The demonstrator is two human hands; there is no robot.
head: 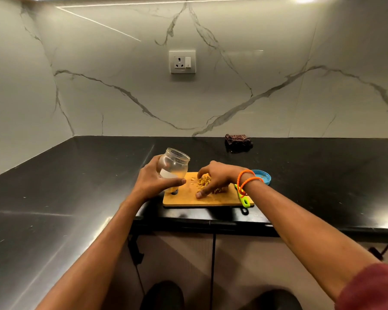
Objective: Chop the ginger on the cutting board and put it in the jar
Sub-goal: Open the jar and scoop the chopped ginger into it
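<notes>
Counter: you're at a glossy black stone countertop [76, 175] in a corner, with a white grey-veined marble backsplash [233, 97] behind it.
Wall: white socket-and-switch plate [182, 61] on the backsplash, straight above the board.
Board: rectangular light wooden cutting board [222, 199] lies flat near the counter's front edge.
Ginger: pile of yellow chopped ginger strips [203, 181] sits mid-board, a few loose strips scattered just left of it.
Left hand: your left hand [154, 179] grips the clear round glass jar [174, 167], thumb across the front and fingers wrapped round the far side.
Jar: tilted, open mouth up and leaning right toward the ginger; base over the board's left end (can't tell if it's touching the wood). Inside, a pale yellowish tint low down; can't tell what it is.
Right hand: your right hand [217, 177] is cupped over the ginger pile, fingers curled down round it, thumb tip on the board in front. Orange braided cord bracelet [246, 179] on that wrist.
Knife: bright green handled tool [243, 198] lies on the board's right end, mostly hidden under your wrist, blade not visible.
Lid: round blue jar lid [262, 175] on the counter just right of the board, behind your wrist.
Cloth: dark brown crumpled cloth [239, 142] by the backsplash, well apart from the board.
</notes>
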